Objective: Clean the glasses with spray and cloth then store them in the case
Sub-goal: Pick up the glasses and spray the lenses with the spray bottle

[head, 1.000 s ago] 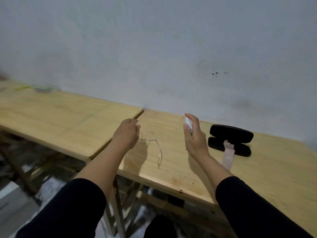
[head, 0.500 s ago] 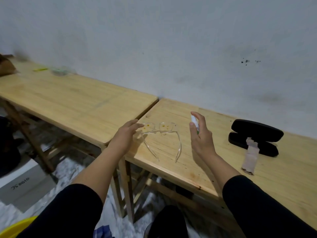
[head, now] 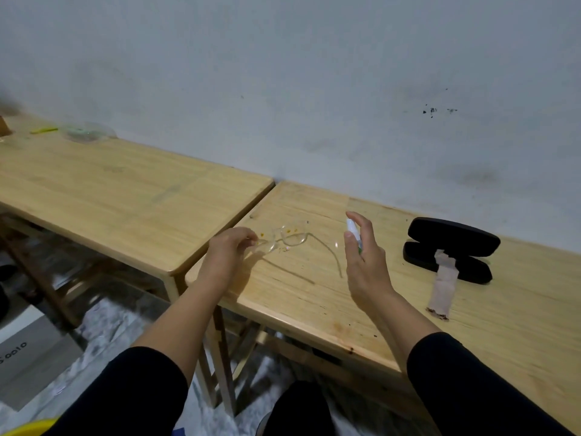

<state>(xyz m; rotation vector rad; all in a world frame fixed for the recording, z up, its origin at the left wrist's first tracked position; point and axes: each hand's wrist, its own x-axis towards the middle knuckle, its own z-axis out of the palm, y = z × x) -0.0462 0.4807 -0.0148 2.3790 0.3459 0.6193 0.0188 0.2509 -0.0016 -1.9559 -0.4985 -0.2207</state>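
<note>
Left hand (head: 231, 247) is curling its fingers in, thumb and fingertips pinching the near corner of the glasses (head: 284, 239) at the left lens. Clear frames are lying on the table (head: 314, 297) with lenses toward the wall and both temples spread open, trailing back toward the table's front edge. Small orange specks are showing on the lenses. Right hand (head: 364, 259) is wrapping loosely around the spray (head: 352, 229), a small white bottle standing up out of the fist, with the index finger arching over its top; whether that finger is actually pressing the nozzle is hard to judge, since the hand is hiding most of the bottle. A hint of green is peeking out lower down between the fingers. Bottle and glasses are sitting near each other but apart, the nozzle end facing the right lens. Further right, well clear of both hands, the black case (head: 452, 247) is lying open on the table by the wall. A pale cloth (head: 443, 284) is draping from the case's near half down onto the wood.
</note>
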